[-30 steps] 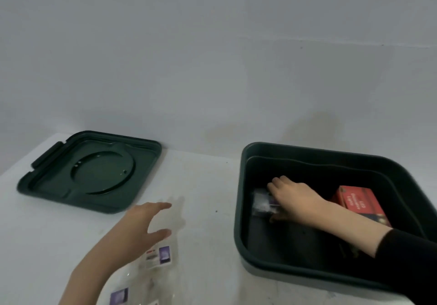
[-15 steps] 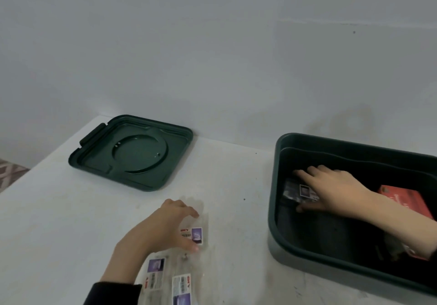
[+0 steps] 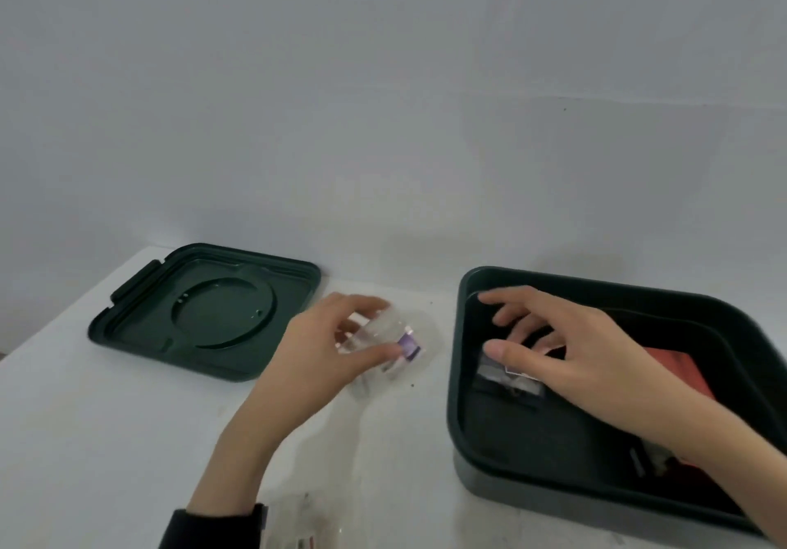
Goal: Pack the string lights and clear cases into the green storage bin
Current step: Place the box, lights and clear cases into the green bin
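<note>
Head view: left hand (image 3: 315,361) pinches a clear case (image 3: 383,335) over the white table (image 3: 85,442), between the green lid (image 3: 204,314) on the left and the bin (image 3: 596,288) on the right. Right hand (image 3: 587,361), fingers spread and holding nothing, hovers over the bin, where a second case (image 3: 506,376) and a red box (image 3: 677,369) lie.

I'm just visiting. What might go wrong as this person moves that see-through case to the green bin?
The left hand pinches the clear case only between thumb and fingers, so smooth plastic might slip. The right hand is spread over the green storage bin, in the likely path, and could bump it. More clear cases lie by the left sleeve, which might knock them.
</note>
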Action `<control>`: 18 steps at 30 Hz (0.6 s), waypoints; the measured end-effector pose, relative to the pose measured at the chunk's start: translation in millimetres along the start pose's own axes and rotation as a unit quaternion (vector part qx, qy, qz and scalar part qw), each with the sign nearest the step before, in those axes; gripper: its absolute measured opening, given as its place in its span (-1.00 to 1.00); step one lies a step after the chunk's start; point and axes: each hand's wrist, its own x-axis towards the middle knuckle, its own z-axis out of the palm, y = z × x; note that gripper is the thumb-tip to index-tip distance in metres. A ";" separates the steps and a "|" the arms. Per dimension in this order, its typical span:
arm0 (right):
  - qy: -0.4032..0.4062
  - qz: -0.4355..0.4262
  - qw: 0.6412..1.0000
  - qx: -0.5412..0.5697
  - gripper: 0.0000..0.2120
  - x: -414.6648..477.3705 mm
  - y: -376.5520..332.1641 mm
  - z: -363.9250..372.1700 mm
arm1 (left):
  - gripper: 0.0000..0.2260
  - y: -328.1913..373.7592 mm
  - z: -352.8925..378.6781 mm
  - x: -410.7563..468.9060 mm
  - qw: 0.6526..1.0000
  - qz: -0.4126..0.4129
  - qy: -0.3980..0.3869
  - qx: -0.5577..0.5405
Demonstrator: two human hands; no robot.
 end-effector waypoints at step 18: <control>0.222 0.117 0.905 0.343 -0.70 -35.8 20.1 -3.5 | -0.47 84.5 121.5 9.3 0.817 -0.151 -0.024 -0.556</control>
